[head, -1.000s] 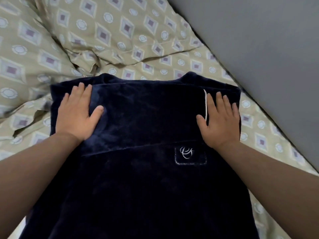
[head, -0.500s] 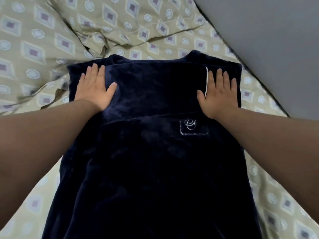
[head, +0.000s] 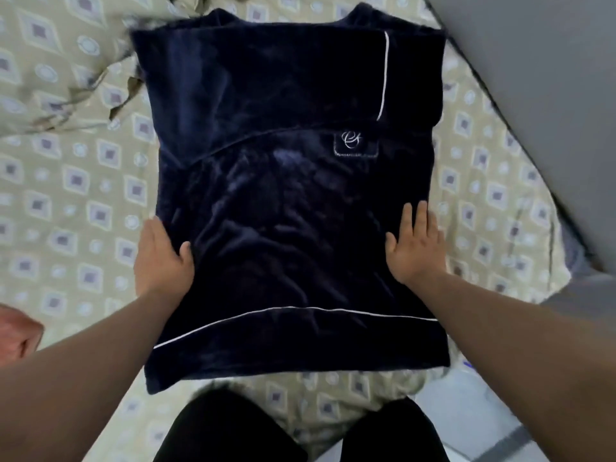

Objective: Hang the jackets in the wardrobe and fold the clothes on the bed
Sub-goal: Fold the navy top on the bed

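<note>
A dark navy velvet garment (head: 286,195) with white piping and a small embroidered logo patch lies flat on the bed (head: 76,195), its sides folded in so it forms a rough rectangle. My left hand (head: 161,258) rests at its left edge about halfway down, thumb on top of the fabric and fingers along the side. My right hand (head: 415,248) lies flat on the right edge at the same height, fingers spread. Neither hand visibly grips the cloth.
The bed's sheet is beige with a diamond and circle print, rumpled at the upper left (head: 66,78). A grey wall (head: 533,95) runs along the bed's right side. A pink cloth (head: 16,335) shows at the left edge. My dark trousers (head: 293,431) and pale floor tiles (head: 483,421) are below.
Both hands have slid from the garment's top corners down to its middle sides. The view has pulled back, so the hem and bed edge now show.
</note>
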